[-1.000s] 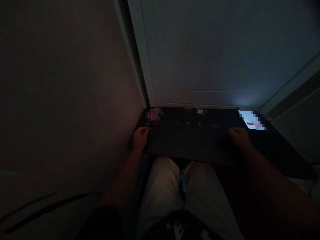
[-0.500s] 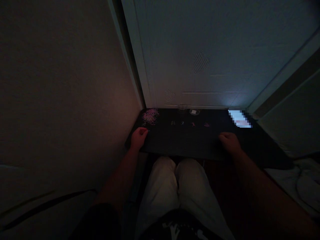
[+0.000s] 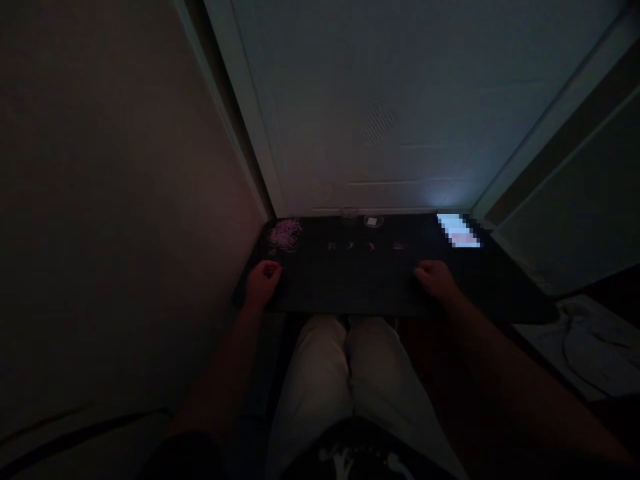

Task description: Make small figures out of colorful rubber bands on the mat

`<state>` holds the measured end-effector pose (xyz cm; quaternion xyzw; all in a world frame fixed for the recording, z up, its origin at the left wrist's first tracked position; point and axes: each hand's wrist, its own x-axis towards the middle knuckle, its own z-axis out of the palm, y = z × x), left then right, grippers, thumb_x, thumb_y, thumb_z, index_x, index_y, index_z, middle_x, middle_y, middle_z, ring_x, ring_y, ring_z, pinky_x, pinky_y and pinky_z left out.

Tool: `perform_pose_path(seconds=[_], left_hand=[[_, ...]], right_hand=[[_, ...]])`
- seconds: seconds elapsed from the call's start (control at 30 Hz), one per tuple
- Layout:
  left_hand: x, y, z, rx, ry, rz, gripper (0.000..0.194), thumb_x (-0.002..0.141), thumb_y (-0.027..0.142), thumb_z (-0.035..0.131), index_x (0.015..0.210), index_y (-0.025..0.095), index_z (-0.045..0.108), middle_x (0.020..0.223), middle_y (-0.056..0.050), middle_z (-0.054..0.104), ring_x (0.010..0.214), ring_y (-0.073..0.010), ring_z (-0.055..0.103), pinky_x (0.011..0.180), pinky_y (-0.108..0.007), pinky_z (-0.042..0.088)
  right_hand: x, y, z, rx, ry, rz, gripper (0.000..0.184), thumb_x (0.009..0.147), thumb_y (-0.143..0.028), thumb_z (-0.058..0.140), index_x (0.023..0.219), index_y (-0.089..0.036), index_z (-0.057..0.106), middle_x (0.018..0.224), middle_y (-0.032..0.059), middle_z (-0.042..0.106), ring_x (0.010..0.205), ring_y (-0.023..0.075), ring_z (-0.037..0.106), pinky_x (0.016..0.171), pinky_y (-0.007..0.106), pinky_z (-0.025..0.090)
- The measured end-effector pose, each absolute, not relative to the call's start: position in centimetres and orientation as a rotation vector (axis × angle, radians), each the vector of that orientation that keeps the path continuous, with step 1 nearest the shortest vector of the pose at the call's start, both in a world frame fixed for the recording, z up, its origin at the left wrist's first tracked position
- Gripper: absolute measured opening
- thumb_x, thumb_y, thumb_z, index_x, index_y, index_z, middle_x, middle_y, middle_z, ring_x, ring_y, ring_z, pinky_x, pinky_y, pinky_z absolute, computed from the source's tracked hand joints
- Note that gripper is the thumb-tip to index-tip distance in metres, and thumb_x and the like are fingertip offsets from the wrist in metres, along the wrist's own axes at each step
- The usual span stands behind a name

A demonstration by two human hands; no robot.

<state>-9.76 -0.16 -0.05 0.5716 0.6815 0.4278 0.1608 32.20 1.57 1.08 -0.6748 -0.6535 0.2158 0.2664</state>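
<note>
My left hand (image 3: 263,284) rests at the left end of the dark table (image 3: 350,287), thumb and fingertips pinched together. Whatever is between them is too small and dim to make out. Just beyond it lies a loose pile of small, thin pink and whitish pieces (image 3: 285,235). My right hand (image 3: 436,279) is closed in a fist on the right half of the table, and its inside is hidden. Between the hands, farther back, small groups lie in a row: a pale group (image 3: 331,246), another pale one (image 3: 350,245), a pinkish one (image 3: 371,247) and a wider one (image 3: 399,247).
A clear round container (image 3: 349,213) and a shallow round dish (image 3: 373,221) with a white square stand near the back edge. A lit, blurred-out screen (image 3: 457,230) lies at the back right. A pale panel (image 3: 350,133) rises behind the table; a wall (image 3: 150,200) closes the left side.
The view has turned, so everything sits farther left in the picture. My left hand's fingertips have drawn slightly back from the pile. The right hand stays closed in about the same place.
</note>
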Motion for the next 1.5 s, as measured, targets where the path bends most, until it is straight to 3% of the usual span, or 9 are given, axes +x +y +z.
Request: perform_pose_path(seconds=[0.23, 0.4, 0.53, 0.77, 1.03, 1.5], left_hand=[[-6.5, -0.1, 1.2, 1.794, 1.791, 1.261, 0.019, 0.073, 0.033, 0.059, 0.083, 0.017, 0.062, 0.079, -0.002, 0.066, 0.070, -0.0140, 0.059, 0.068, -0.027, 0.047], [1.5, 0.8, 2.5, 1.907, 1.425, 1.198, 0.014, 0.074, 0.027, 0.060, 0.084, 0.018, 0.063, 0.081, -0.002, 0.067, 0.074, -0.0131, 0.061, 0.069, -0.026, 0.047], [5.6, 1.3, 1.9, 1.876, 1.316, 1.173, 0.012, 0.073, 0.018, 0.060, 0.085, 0.018, 0.063, 0.082, -0.002, 0.067, 0.074, -0.0121, 0.061, 0.069, -0.025, 0.048], [5.6, 1.4, 0.3, 1.734, 1.381, 1.200, 0.012, 0.073, 0.025, 0.062, 0.081, 0.016, 0.063, 0.074, -0.002, 0.065, 0.067, -0.0110, 0.059, 0.062, -0.024, 0.047], [5.6, 1.4, 0.7, 1.699, 1.399, 1.216, 0.015, 0.073, 0.028, 0.064, 0.082, 0.017, 0.063, 0.075, -0.002, 0.065, 0.067, -0.0112, 0.058, 0.061, -0.024, 0.046], [5.6, 1.2, 0.8, 1.723, 1.405, 1.191, 0.015, 0.073, 0.026, 0.063, 0.084, 0.017, 0.061, 0.076, -0.002, 0.064, 0.068, -0.0108, 0.058, 0.061, -0.024, 0.045]], right_hand=[[30.9, 1.8, 1.2, -1.809, -1.948, 0.509, 0.022, 0.071, -0.033, 0.047, 0.055, -0.018, 0.049, 0.052, -0.0003, 0.050, 0.050, 0.0117, 0.043, 0.049, 0.025, 0.026], [25.4, 2.6, 2.1, -1.308, -1.946, 0.899, 0.018, 0.072, -0.035, 0.053, 0.069, -0.018, 0.052, 0.064, -0.0006, 0.053, 0.059, 0.0121, 0.048, 0.056, 0.024, 0.036], [21.4, 2.9, 1.2, -1.064, -1.807, 1.119, 0.019, 0.074, -0.033, 0.055, 0.086, -0.018, 0.053, 0.070, -0.0008, 0.055, 0.060, 0.0113, 0.048, 0.056, 0.024, 0.038], [20.9, 2.6, -0.2, -1.105, -1.674, 1.042, 0.009, 0.074, -0.025, 0.053, 0.080, -0.019, 0.052, 0.064, -0.0025, 0.052, 0.057, 0.0102, 0.048, 0.054, 0.024, 0.038], [21.0, 2.7, 0.1, -1.076, -1.583, 1.121, 0.013, 0.069, -0.023, 0.057, 0.080, -0.018, 0.052, 0.066, -0.0021, 0.053, 0.056, 0.0096, 0.049, 0.053, 0.023, 0.038], [21.1, 2.5, 0.6, -1.139, -1.579, 1.099, 0.012, 0.074, -0.030, 0.054, 0.076, -0.018, 0.051, 0.057, -0.0037, 0.049, 0.050, 0.0091, 0.045, 0.048, 0.023, 0.035]])
